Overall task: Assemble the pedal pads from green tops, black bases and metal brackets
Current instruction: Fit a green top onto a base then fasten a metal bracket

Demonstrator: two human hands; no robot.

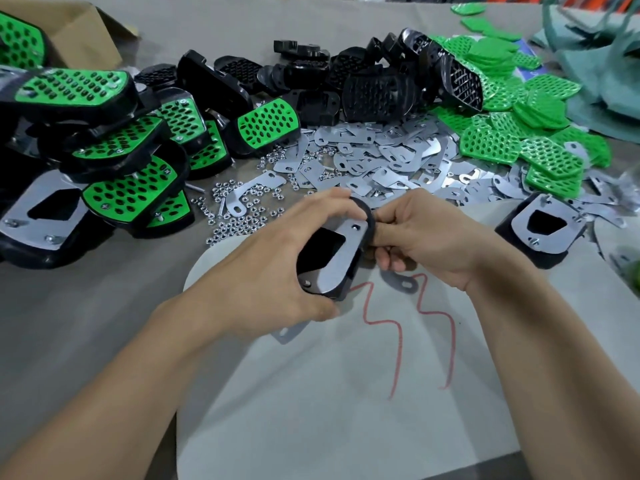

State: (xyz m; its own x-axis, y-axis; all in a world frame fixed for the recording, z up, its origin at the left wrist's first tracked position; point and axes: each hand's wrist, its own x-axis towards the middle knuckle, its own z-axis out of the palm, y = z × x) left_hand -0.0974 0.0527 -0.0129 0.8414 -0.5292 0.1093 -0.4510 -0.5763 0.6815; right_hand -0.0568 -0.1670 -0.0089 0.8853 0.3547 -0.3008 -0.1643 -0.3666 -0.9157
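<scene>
My left hand (273,265) grips a black pedal base (346,251) turned underside up, with a metal bracket (341,261) lying on it. My right hand (426,237) pinches the base's far right edge, its fingers curled beneath. Finished green-topped pads (104,147) are piled at the left. Loose black bases (363,81) lie at the back centre, green tops (519,133) at the right, flat metal brackets (381,157) in the middle. Small nuts (242,216) are scattered just left of my hands.
Another base with a bracket on it (543,226) sits to the right of my hands. A white sheet with a red scribble (346,393) covers the near table. A cardboard box (76,32) stands at the back left. One loose bracket (287,332) lies under my left wrist.
</scene>
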